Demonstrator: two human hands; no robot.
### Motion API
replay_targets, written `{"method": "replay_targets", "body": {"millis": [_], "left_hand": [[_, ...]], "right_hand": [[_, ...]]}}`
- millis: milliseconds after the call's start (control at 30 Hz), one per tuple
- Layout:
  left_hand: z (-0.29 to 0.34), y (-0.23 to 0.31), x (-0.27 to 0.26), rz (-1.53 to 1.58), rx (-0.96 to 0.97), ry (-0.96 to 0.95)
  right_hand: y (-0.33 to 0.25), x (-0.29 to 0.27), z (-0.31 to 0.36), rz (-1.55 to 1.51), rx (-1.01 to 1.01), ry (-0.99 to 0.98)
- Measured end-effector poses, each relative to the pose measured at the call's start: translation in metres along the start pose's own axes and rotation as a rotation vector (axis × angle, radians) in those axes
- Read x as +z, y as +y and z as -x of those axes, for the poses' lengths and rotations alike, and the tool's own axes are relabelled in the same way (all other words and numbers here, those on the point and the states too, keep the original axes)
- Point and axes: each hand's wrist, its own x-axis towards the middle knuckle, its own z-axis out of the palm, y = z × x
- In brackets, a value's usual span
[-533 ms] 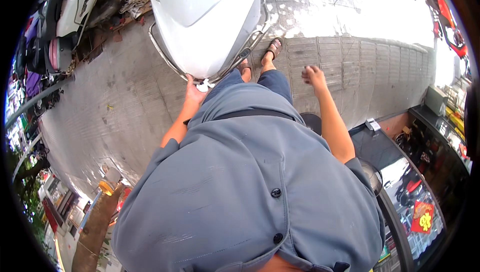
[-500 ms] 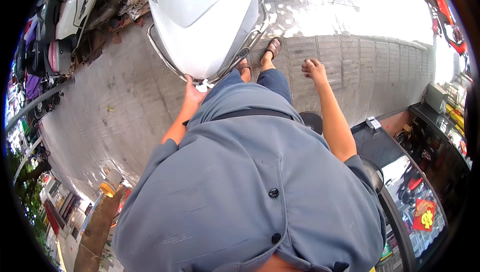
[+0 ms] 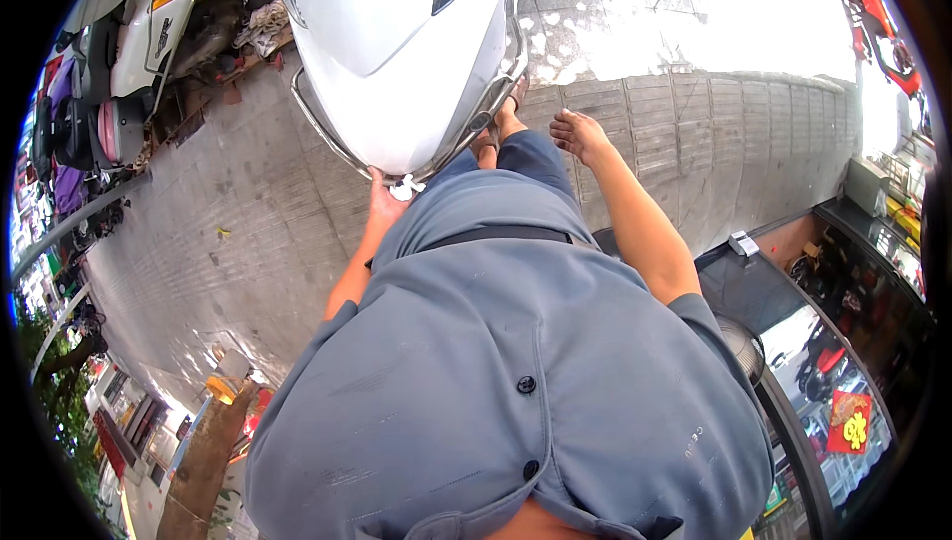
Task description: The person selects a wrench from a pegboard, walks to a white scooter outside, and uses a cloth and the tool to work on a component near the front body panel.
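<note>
My left hand (image 3: pixel 385 205) is at the near end of a white scooter (image 3: pixel 397 114), beside its metal guard rail (image 3: pixel 332 138). Its fingers close round a crumpled white piece (image 3: pixel 404 187), perhaps tissue or cloth. Part of that grip is hidden. To the right of the scooter, my right hand (image 3: pixel 580 135) hangs over the paving, away from the bodywork. Its fingers point forward, loosely bent and slightly apart, and nothing shows in them.
More parked scooters (image 3: pixel 124 94) stand at the far left. Grey paving (image 3: pixel 228 233) surrounds me. A glass-topped counter (image 3: pixel 739 287) with a small white box (image 3: pixel 743 243) is close on my right, near a round fan (image 3: pixel 739 350). A red scooter (image 3: pixel 883 29) stands far right.
My right hand has swung left and forward, nearer the scooter, and its fingers have loosened from a curl. The left hand and white piece have barely moved. My right foot has gone forward.
</note>
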Motion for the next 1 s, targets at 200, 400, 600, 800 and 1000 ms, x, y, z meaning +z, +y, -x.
{"method": "replay_targets", "body": {"millis": [200,400,600,800,1000], "left_hand": [[0.011,0.006,0.011,0.025,-0.058,0.066],[0.005,0.006,0.005,0.058,-0.056,0.097],[0.006,-0.003,0.015,0.068,0.027,0.156],[0.006,-0.002,0.023,-0.001,0.062,0.171],[0.003,-0.004,0.009,0.038,0.036,0.153]], "right_hand": [[-0.052,0.069,-0.027,-0.026,0.004,-0.093],[-0.072,0.105,-0.068,-0.268,0.136,-0.060],[-0.076,0.099,-0.070,-0.245,0.198,-0.034],[-0.076,0.094,-0.088,-0.189,0.225,-0.012],[-0.063,0.088,-0.092,-0.225,0.180,-0.027]]}}
